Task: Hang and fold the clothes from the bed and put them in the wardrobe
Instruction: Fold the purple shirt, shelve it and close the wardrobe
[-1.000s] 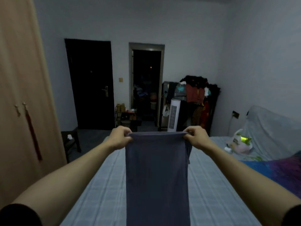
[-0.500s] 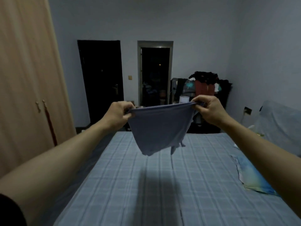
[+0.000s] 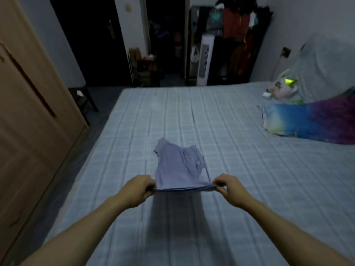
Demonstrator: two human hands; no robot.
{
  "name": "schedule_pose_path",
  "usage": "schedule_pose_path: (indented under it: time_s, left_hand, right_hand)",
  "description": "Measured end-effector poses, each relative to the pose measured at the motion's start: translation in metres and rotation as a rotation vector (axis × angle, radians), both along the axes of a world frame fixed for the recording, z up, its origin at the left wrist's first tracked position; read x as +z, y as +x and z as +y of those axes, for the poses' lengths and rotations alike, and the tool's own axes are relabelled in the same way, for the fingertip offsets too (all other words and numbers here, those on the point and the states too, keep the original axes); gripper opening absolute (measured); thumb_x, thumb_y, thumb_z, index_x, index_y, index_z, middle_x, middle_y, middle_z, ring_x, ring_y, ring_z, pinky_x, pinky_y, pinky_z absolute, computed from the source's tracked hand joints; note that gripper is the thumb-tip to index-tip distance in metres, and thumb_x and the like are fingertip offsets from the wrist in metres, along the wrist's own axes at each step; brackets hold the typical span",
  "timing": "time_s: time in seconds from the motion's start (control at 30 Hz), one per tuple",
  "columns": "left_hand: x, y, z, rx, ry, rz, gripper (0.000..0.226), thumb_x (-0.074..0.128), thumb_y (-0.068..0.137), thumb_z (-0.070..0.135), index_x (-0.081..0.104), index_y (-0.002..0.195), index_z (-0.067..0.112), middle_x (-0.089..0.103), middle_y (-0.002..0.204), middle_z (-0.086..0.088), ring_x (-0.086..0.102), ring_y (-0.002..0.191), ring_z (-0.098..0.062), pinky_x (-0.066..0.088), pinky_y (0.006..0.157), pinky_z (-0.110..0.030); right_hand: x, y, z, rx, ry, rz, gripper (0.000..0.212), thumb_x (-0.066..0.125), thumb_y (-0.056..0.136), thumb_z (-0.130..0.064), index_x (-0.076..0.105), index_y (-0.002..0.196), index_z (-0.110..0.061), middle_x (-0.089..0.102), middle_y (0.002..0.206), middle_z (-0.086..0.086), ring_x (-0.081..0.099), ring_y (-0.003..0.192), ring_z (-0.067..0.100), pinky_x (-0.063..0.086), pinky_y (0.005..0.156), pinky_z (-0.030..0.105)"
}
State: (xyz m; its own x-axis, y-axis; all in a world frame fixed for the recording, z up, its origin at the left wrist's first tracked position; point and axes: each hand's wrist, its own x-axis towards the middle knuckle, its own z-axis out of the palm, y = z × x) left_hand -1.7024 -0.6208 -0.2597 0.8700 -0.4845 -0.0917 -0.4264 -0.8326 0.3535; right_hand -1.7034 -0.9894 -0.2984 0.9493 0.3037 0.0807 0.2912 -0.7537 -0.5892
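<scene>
A grey-blue garment (image 3: 177, 169) stretches away from me over the bed (image 3: 240, 160), its far end lying on the checked sheet. My left hand (image 3: 137, 190) pinches its near left corner and my right hand (image 3: 229, 189) pinches its near right corner, keeping the near edge taut just above the sheet. The garment casts a dark shadow on the sheet below my hands. The wooden wardrobe (image 3: 25, 120) stands along the left, its doors closed.
A blue and purple cloth (image 3: 311, 121) lies at the bed's right side, with a plastic bag (image 3: 282, 89) and a grey bundle (image 3: 324, 68) behind it. A white tower fan (image 3: 204, 60), a loaded clothes rack (image 3: 238, 33) and dark doorways stand beyond the bed. A small stool (image 3: 82, 100) sits beside the wardrobe.
The garment hung straight down from my raised hands, then swung outward. Both hands have come down low over the bed and the garment's far end has landed on the sheet.
</scene>
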Motion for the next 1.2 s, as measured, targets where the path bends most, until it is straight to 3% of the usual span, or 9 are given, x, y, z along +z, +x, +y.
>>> schedule_pose_path:
  time_s: [0.17, 0.47, 0.67, 0.77, 0.83, 0.93, 1.2]
  left_hand:
    - [-0.053, -0.065, 0.013, -0.046, 0.045, 0.114, 0.004, 0.064, 0.088, 0.021, 0.065, 0.086, 0.018, 0.059, 0.087, 0.008, 0.058, 0.082, -0.016, 0.047, 0.073, -0.031]
    - [-0.093, -0.131, 0.026, -0.097, 0.143, 0.193, 0.007, 0.061, 0.09, 0.024, 0.064, 0.094, 0.02, 0.061, 0.1, 0.003, 0.057, 0.093, -0.017, 0.043, 0.076, -0.028]
    - [-0.122, -0.155, 0.037, -0.073, 0.167, 0.394, 0.002, 0.068, 0.084, 0.023, 0.067, 0.086, 0.021, 0.062, 0.086, 0.009, 0.06, 0.082, -0.012, 0.05, 0.075, -0.028]
    - [-0.127, -0.157, 0.04, -0.046, 0.158, 0.52, 0.019, 0.074, 0.081, 0.036, 0.071, 0.095, 0.025, 0.068, 0.095, 0.011, 0.063, 0.088, -0.007, 0.052, 0.078, -0.023]
    - [-0.124, -0.15, 0.04, 0.009, 0.133, 0.463, 0.026, 0.068, 0.087, 0.04, 0.07, 0.106, 0.022, 0.068, 0.105, 0.008, 0.062, 0.095, -0.008, 0.048, 0.08, -0.02]
    - [-0.119, -0.133, 0.04, 0.124, 0.063, 0.363, 0.023, 0.064, 0.092, 0.036, 0.07, 0.106, 0.02, 0.068, 0.106, 0.006, 0.06, 0.095, -0.009, 0.044, 0.08, -0.021]
    - [-0.119, -0.082, 0.031, 0.283, -0.07, 0.27, 0.016, 0.063, 0.093, 0.033, 0.068, 0.104, 0.022, 0.066, 0.106, 0.007, 0.059, 0.098, -0.01, 0.047, 0.089, -0.026]
  right_hand:
    - [-0.055, -0.084, 0.013, 0.03, -0.098, 0.17, 0.006, 0.067, 0.088, -0.025, 0.069, 0.087, -0.019, 0.06, 0.082, -0.003, 0.058, 0.076, 0.013, 0.046, 0.072, 0.027]
    - [-0.089, -0.156, 0.033, 0.099, -0.208, 0.265, 0.01, 0.062, 0.092, -0.024, 0.07, 0.098, -0.022, 0.059, 0.093, -0.007, 0.057, 0.084, 0.012, 0.046, 0.078, 0.027]
    - [-0.103, -0.176, 0.047, 0.176, -0.261, 0.41, 0.013, 0.064, 0.091, -0.026, 0.07, 0.097, -0.017, 0.061, 0.091, -0.005, 0.057, 0.084, 0.012, 0.048, 0.08, 0.029]
    - [-0.102, -0.173, 0.048, 0.182, -0.268, 0.506, 0.034, 0.068, 0.087, -0.041, 0.066, 0.114, -0.022, 0.064, 0.113, -0.003, 0.059, 0.103, 0.013, 0.046, 0.092, 0.027]
    - [-0.099, -0.167, 0.048, 0.122, -0.236, 0.45, 0.056, 0.063, 0.089, -0.046, 0.049, 0.138, -0.021, 0.052, 0.137, 0.0, 0.05, 0.124, 0.017, 0.037, 0.105, 0.027]
    - [-0.089, -0.151, 0.053, 0.006, -0.163, 0.335, 0.065, 0.056, 0.095, -0.045, 0.032, 0.149, -0.019, 0.039, 0.15, 0.002, 0.04, 0.136, 0.019, 0.032, 0.111, 0.031]
    - [-0.086, -0.093, 0.052, -0.131, -0.089, 0.3, 0.063, 0.052, 0.098, -0.041, 0.031, 0.15, -0.015, 0.038, 0.152, 0.008, 0.039, 0.137, 0.023, 0.031, 0.113, 0.034]
